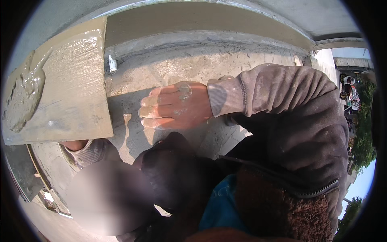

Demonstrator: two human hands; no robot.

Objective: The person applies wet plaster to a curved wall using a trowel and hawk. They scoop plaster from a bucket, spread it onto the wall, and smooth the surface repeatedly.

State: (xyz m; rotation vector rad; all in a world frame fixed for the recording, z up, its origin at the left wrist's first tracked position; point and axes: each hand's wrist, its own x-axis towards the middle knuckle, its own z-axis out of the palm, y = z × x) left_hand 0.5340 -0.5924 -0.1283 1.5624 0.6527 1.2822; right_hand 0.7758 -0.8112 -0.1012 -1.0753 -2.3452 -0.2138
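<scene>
A broad, flat plasterer's hawk (78, 92) is raised at the left, with a smeared, wet surface. A heap of wet grey mortar (30, 94) sits toward its left side. Below the hawk's lower edge shows a bit of my left hand (75, 145); it bears the board from beneath, its fingers hidden. My right hand (177, 105) is in the middle, back up, mortar smeared on the knuckles. Its fingers are closed side by side and curl downward; what they hold, if anything, is hidden under the palm. Behind it lies a rough, mortar-stained surface (193, 60), partly in shadow.
A smooth brownish band (201, 20) runs along the far side above the rough surface. A small white piece (112, 63) is beside the hawk's right edge. Dark panels (26, 173) stand at the lower left. Parked motorcycles (350, 90) and trees (363, 141) appear outside, far right.
</scene>
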